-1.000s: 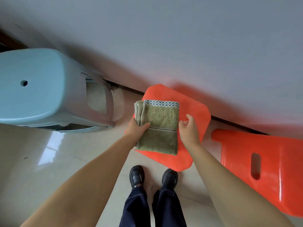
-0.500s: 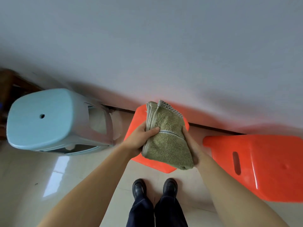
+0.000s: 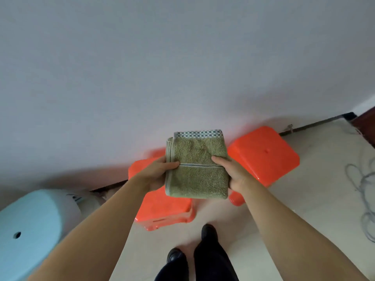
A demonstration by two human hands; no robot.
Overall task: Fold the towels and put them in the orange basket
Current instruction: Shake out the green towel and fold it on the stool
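A folded olive-green towel [image 3: 197,169] with a checked blue-and-white border at its far edge is held flat in the air between both hands. My left hand [image 3: 157,175] grips its left folded edge, thumb on top. My right hand [image 3: 233,173] grips the right edge, thumb lying across the top. The towel hangs above an orange plastic stool [image 3: 162,207] near the wall. No orange basket can be made out in view.
A second orange stool [image 3: 263,157] stands to the right by the wall. A light-blue stool [image 3: 28,230] sits at the lower left. Grey cable [image 3: 363,187] lies coiled on the tiled floor at the right. My black shoes [image 3: 207,232] are below.
The towel was lifted off the orange stool and is now carried level in both hands. The view has swung right, so the blue stool slid to the lower left.
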